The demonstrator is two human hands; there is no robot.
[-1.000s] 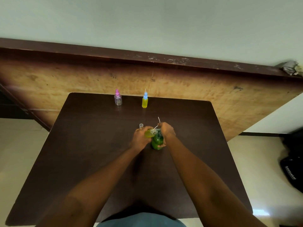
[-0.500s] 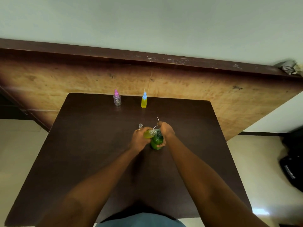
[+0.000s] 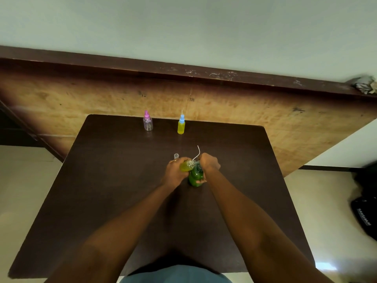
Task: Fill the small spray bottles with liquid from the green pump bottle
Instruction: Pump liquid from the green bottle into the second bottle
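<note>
The green pump bottle point(image 3: 195, 176) stands mid-table with my right hand point(image 3: 209, 163) wrapped over its top and side. My left hand point(image 3: 175, 172) grips a small clear bottle point(image 3: 186, 166) holding yellow-green liquid, tilted with its mouth against the pump's spout. A thin white dip tube point(image 3: 197, 153) curves up behind my hands; what it is attached to is hidden. A small clear cap point(image 3: 176, 156) stands just beyond my left hand. At the far edge stand a pink-topped spray bottle point(image 3: 148, 123), clear, and a blue-topped spray bottle point(image 3: 181, 126) full of yellow liquid.
The dark brown table point(image 3: 122, 190) is backed by a worn wooden board point(image 3: 265, 111) leaning against the wall. A black bag point(image 3: 365, 213) lies on the floor to the right. A crumpled cloth point(image 3: 364, 84) sits on the board's top edge.
Both hands stay on the two bottles; the view has shifted slightly, and the small bottle remains held against the pump spout.
</note>
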